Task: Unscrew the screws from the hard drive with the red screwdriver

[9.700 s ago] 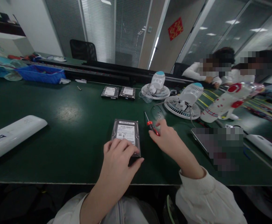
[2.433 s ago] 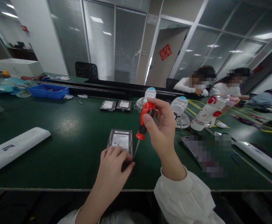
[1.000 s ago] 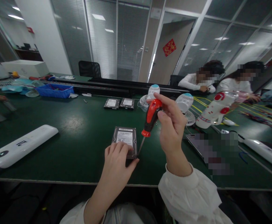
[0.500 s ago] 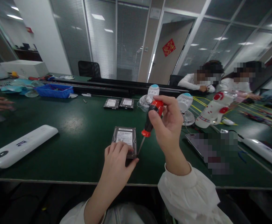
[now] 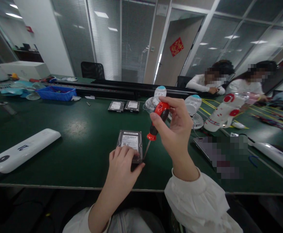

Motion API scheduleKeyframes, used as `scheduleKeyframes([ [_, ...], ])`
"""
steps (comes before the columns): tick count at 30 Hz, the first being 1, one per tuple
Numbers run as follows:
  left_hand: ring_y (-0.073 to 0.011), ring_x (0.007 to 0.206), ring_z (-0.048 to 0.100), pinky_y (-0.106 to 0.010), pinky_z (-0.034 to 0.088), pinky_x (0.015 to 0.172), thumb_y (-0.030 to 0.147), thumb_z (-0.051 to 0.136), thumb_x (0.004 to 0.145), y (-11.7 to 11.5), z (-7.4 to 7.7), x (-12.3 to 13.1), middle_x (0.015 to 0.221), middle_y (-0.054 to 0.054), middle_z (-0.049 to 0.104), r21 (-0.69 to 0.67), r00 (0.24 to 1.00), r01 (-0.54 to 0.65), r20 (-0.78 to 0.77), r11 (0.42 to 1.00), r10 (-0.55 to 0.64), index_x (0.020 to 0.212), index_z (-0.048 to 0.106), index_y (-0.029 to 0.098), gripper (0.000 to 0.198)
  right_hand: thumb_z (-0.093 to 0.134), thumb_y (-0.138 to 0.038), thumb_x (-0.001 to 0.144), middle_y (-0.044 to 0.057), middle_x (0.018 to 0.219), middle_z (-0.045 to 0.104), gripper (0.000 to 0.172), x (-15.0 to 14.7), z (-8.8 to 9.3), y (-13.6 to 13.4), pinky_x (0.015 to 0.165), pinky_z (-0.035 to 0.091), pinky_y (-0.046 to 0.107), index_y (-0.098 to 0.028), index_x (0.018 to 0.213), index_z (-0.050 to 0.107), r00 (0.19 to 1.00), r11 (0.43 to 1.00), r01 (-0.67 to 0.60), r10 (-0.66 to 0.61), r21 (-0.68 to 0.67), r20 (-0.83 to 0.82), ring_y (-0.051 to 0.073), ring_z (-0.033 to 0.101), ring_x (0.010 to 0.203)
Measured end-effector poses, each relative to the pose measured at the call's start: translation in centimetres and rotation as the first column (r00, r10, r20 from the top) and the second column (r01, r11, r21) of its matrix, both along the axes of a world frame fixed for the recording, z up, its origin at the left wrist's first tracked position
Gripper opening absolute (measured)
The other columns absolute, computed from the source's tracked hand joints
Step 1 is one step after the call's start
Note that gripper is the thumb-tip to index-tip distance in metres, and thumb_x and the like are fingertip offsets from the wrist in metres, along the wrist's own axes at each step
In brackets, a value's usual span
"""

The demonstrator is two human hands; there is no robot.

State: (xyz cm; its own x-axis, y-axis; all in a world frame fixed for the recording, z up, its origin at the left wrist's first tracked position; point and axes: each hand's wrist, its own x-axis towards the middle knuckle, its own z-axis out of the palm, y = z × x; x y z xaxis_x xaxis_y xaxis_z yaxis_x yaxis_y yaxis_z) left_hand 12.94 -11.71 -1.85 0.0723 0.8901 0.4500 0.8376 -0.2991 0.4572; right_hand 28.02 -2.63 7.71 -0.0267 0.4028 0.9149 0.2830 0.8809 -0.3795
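A hard drive [image 5: 130,142] lies label up on the green table [image 5: 78,145], close to the front edge. My left hand [image 5: 123,166] rests on its near end, fingers spread over the casing and thumb at the right corner. My right hand [image 5: 175,129] is closed round the red and black handle of a screwdriver [image 5: 156,123]. The tool stands tilted, its tip down at the drive's near right corner beside my left thumb.
Two more hard drives [image 5: 124,105] lie farther back. Small white fans [image 5: 192,111] and a white and red toy robot [image 5: 225,111] stand to the right, a blurred flat device [image 5: 219,152] beside them. A white bar [image 5: 22,150] lies left, a blue tray [image 5: 52,93] far left. Two people sit behind.
My right hand has shifted its fingers on the screwdriver handle, whose tip stays at the drive's corner. Another person's hand at the far left edge has gone out of view.
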Motion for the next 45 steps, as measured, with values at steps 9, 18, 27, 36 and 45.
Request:
scheduleKeyframes([
  [9,-0.0298,0.106,0.060,-0.046,0.042,0.090,0.021,0.075,0.086,0.01,-0.05,-0.06,0.106,-0.004,0.070,0.000,1.000,0.007,0.009,1.000,-0.007,0.098,0.062,0.024,0.018,0.061,-0.034,0.096,0.005,0.122,0.069,0.031,-0.15,-0.25,-0.14,0.103,0.052,0.050,-0.029,0.127,0.061,0.985,0.983,-0.171,0.170,-0.062,-0.026,0.024,0.066,0.116],
  [18,-0.0296,0.105,0.060,-0.046,0.043,0.090,0.020,0.075,0.085,-0.03,0.06,0.04,0.105,-0.005,0.070,-0.001,1.000,-0.003,0.009,1.000,0.003,0.097,0.063,0.024,0.018,0.055,-0.033,0.096,0.000,0.103,0.072,0.020,-0.25,-0.26,0.15,0.082,0.057,0.042,-0.028,0.113,0.046,0.978,0.976,-0.202,0.196,-0.083,-0.076,0.017,0.069,0.081],
  [27,-0.0299,0.105,0.060,-0.047,0.043,0.090,0.022,0.074,0.086,-0.07,-0.02,-0.02,0.105,-0.005,0.070,0.004,1.000,-0.001,0.004,1.000,0.001,0.097,0.062,0.024,0.017,0.076,-0.034,0.087,0.002,0.111,0.064,0.037,0.04,-0.14,-0.01,0.090,0.056,0.043,-0.030,0.122,0.064,0.999,0.999,-0.036,0.036,-0.011,-0.006,0.020,0.063,0.098],
  [36,-0.0297,0.105,0.060,-0.047,0.042,0.091,0.021,0.074,0.086,-0.16,0.13,0.02,0.105,-0.005,0.070,-0.012,1.000,0.003,0.015,1.000,-0.003,0.097,0.062,0.023,0.016,0.066,-0.034,0.094,0.003,0.115,0.066,0.031,0.02,-0.08,-0.09,0.097,0.055,0.047,-0.030,0.124,0.065,0.997,0.997,-0.073,0.072,0.022,0.014,0.022,0.064,0.106],
  [45,-0.0293,0.104,0.059,-0.046,0.041,0.089,0.021,0.075,0.086,-0.09,0.12,0.03,0.104,-0.004,0.069,-0.013,0.999,0.011,0.031,1.000,-0.010,0.096,0.062,0.023,0.016,0.051,-0.033,0.102,0.006,0.125,0.071,0.037,0.28,-0.50,0.26,0.100,0.056,0.049,-0.028,0.137,0.060,0.975,0.974,-0.220,0.220,-0.045,-0.003,0.024,0.068,0.115],
])
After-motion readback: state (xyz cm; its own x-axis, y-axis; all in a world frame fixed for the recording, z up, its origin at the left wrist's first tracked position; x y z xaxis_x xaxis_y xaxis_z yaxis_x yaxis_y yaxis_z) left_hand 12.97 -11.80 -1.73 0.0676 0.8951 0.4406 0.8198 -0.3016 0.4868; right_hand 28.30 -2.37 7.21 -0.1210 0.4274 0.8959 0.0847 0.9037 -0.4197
